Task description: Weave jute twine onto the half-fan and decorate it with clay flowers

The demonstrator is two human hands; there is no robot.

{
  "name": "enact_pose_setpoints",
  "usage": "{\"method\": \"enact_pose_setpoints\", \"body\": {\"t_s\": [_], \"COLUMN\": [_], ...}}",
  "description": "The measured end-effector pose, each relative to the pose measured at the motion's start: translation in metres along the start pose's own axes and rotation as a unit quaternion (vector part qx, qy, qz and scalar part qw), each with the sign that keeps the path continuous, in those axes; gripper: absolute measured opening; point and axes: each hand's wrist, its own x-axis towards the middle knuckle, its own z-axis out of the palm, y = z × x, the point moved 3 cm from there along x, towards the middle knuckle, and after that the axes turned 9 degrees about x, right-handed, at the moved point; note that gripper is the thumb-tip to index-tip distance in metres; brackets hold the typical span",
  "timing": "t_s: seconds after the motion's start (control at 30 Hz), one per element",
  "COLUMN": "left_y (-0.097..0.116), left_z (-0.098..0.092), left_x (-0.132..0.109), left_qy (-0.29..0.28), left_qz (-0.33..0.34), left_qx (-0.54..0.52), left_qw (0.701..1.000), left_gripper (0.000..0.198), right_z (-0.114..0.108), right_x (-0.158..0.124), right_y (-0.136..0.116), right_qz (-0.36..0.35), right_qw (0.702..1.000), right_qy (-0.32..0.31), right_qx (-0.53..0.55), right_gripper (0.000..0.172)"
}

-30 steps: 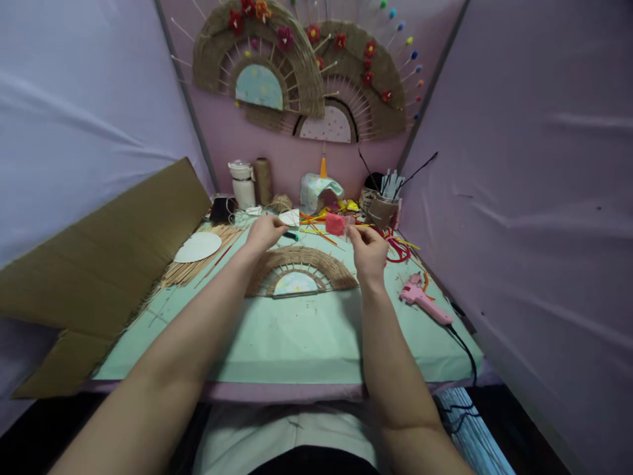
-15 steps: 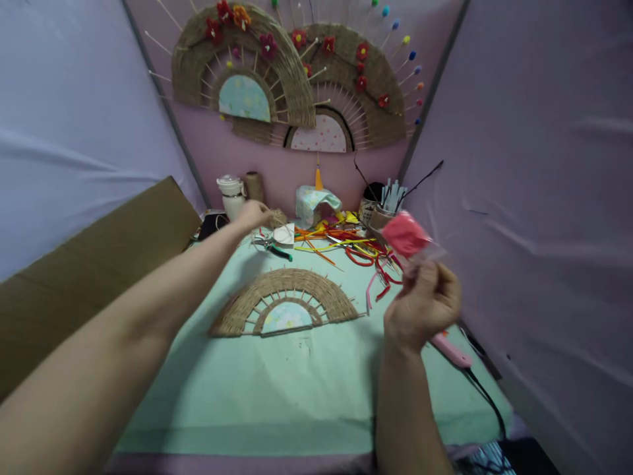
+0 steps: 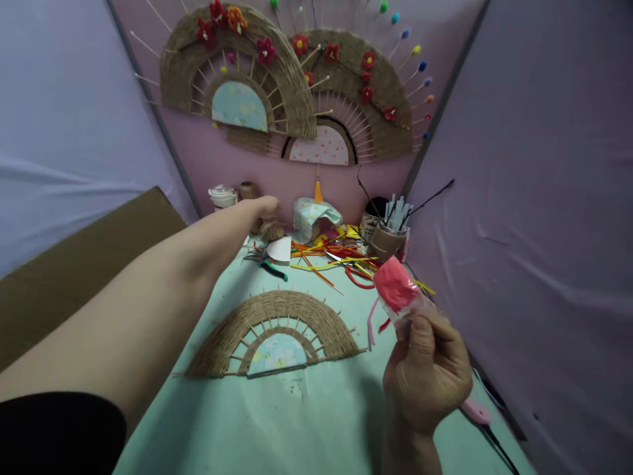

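Your right hand was closed on the clear edge of the pink packet, which stood out from it, away and leftward. The woven fan lay left of this nearer hand, its long axis across the table. Your left hand was far back, near the twine ball; whether it gripped something, I could not tell.

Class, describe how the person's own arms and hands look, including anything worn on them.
The left hand and right hand are bare, with no gloves. The left forearm is uncovered, and a plain black sleeve shows near its elbow. No watch or bracelet is visible on either wrist. Any right sleeve lies out of view.
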Motion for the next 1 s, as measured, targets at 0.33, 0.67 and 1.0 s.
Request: {"method": "enact_pose_setpoints", "body": {"t_s": [0.33,0.67,1.0], "left_y": [0.011,0.158,0.147], "left_z": [-0.045,-0.029,0.017], "left_x": [-0.076,-0.271,-0.305], "left_qy": [0.112,0.157,0.100], "left_qz": [-0.307,-0.117,-0.113], "left_qx": [-0.343,-0.354,-0.418], "left_qw": [0.881,0.915,0.896], "left_gripper": [0.011,0.021,0.045], "right_z": [0.012,0.069,0.076], "right_x": [-0.008,-0.043,-0.091], "right_y": [0.003,0.024,0.049], "right_qz": [0.107,0.202,0.248], "right_qw": [0.982,0.918,0.802], "right_qy": [-0.154,-0.340,-0.542], "right_qx": [-0.028,-0.008,-0.044], "right_gripper": [0.020,0.030,0.028]}}
